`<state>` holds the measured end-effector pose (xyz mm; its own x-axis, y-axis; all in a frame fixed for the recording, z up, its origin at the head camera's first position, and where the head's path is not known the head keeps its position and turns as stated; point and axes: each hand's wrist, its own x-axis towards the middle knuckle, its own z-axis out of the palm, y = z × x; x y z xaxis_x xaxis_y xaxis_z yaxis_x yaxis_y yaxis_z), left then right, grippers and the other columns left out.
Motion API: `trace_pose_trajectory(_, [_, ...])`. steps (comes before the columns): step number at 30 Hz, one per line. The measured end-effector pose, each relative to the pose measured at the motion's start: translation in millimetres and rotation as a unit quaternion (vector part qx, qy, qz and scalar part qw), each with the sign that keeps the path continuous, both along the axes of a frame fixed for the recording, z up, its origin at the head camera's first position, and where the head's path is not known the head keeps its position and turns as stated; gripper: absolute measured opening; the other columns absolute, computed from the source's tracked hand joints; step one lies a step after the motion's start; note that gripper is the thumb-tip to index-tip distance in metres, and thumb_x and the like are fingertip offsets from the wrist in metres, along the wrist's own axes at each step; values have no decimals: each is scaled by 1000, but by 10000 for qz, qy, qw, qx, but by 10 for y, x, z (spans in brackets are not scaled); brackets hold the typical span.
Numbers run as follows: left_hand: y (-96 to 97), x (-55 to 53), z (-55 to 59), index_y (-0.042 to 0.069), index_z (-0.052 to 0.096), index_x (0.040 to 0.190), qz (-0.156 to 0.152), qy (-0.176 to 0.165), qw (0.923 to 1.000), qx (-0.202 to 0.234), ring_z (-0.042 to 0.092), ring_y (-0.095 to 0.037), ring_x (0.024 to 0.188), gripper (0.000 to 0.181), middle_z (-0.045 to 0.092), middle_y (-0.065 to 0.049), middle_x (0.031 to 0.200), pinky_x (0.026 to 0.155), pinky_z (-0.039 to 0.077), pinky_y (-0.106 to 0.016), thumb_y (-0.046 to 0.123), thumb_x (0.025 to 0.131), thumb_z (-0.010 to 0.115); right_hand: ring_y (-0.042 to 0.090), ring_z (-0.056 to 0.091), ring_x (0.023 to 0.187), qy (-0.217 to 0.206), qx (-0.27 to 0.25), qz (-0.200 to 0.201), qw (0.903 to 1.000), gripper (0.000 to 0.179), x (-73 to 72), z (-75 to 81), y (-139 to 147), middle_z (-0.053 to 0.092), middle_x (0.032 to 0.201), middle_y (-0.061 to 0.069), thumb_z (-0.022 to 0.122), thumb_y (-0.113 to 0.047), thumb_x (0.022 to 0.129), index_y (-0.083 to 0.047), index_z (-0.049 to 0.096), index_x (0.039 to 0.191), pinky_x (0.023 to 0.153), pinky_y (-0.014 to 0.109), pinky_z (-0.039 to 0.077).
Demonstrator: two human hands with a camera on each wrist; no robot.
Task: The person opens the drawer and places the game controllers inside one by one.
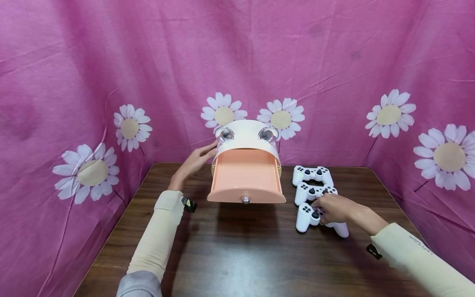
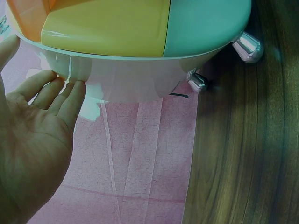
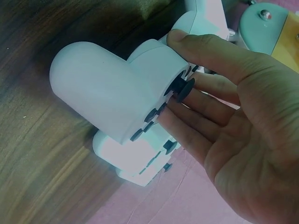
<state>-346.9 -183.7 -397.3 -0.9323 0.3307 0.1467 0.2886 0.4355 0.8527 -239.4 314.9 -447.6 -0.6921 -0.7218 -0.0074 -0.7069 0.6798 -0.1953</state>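
Observation:
A white storage box (image 1: 246, 134) with two shiny round rings on top stands at mid-table, its peach drawer (image 1: 246, 171) pulled far out. My left hand (image 1: 196, 163) rests its fingertips against the box's left side, fingers nearly straight. In the left wrist view, a yellow drawer (image 2: 107, 28) and a green drawer (image 2: 210, 28) show below the peach one. On the right, my right hand (image 1: 335, 208) grips the nearest white game controller (image 1: 303, 220). The right wrist view has the thumb on one face of that controller (image 3: 93, 84) and the fingers on the other.
Two more white game controllers, a middle one (image 1: 302, 194) and a far one (image 1: 298, 175), lie in a row behind the held one. A pink curtain (image 1: 237, 53) with daisies surrounds the dark wooden table (image 1: 237, 264). The drawer's round knob (image 1: 245, 199) faces me.

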Motion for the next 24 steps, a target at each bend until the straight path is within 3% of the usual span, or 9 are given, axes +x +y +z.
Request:
trace_pose_trajectory(7, [-12, -4, 5, 38, 46, 161, 8, -11, 10000, -35, 33, -26, 161, 63, 42, 6, 170, 133, 27, -56, 64, 104, 57, -2, 41, 64, -178, 52, -31, 9998, 28, -3, 45, -30, 54, 71, -12, 87, -6, 64, -23, 68, 78, 55, 21, 37])
trace_pose_trajectory(15, [4, -20, 4, 44, 45, 160, 37, -70, 9999, -94, 32, -25, 161, 63, 41, 9, 170, 133, 26, -57, 68, 103, 56, -3, 36, 62, -84, -86, 13, 9999, 28, 3, 46, -10, 46, 69, -15, 83, -6, 63, -23, 64, 75, 53, 18, 32])
trace_pose_trajectory(21, [0, -13, 7, 41, 45, 161, 27, -14, 9998, -174, 32, -26, 161, 63, 41, 7, 170, 133, 26, -57, 66, 104, 55, -4, 36, 60, -70, -115, -39, 9999, 27, -10, 109, -4, 44, 66, -17, 83, -5, 64, -22, 63, 74, 52, 18, 33])
trace_pose_trajectory(24, [-6, -14, 1, 40, 45, 161, 21, 32, 9999, -165, 32, -26, 161, 63, 41, 6, 170, 132, 27, -57, 65, 104, 55, -3, 38, 60, -122, -56, -260, 9996, 25, -12, 185, -4, 46, 67, -16, 84, -7, 66, -18, 73, 86, 53, 20, 35])
